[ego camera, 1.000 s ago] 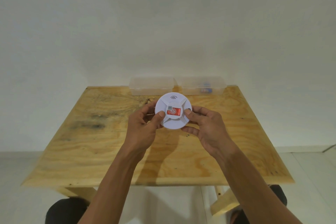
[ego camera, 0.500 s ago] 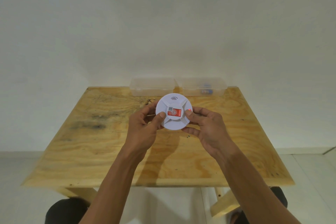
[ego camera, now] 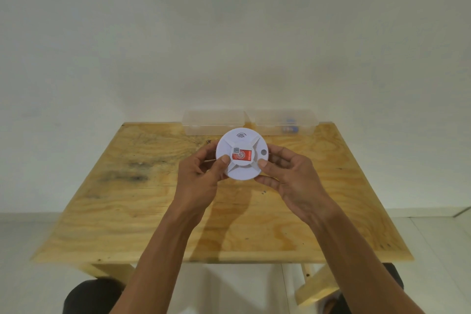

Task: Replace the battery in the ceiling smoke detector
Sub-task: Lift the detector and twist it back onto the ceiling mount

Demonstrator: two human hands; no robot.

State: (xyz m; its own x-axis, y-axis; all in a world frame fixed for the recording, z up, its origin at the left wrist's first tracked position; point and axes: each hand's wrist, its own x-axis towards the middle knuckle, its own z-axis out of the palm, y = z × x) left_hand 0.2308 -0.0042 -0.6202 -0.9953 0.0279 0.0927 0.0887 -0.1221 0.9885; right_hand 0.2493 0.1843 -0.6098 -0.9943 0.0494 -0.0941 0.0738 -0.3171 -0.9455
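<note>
Detector point(ego camera: 242, 154) held above the surface point(ego camera: 153, 211), both hands' fingers point(ego camera: 224, 160) pinching its rim; right thumb has slid off the side button point(ego camera: 263, 152), likely a test press done.

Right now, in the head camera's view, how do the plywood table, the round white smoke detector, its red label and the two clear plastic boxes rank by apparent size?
1. Plywood table, largest.
2. Two clear plastic boxes and: alike, unranked against each other, and farther from the camera.
3. Round white smoke detector, held nearer, so its rank against the boxes is unsure.
4. Red label, smallest.
</note>
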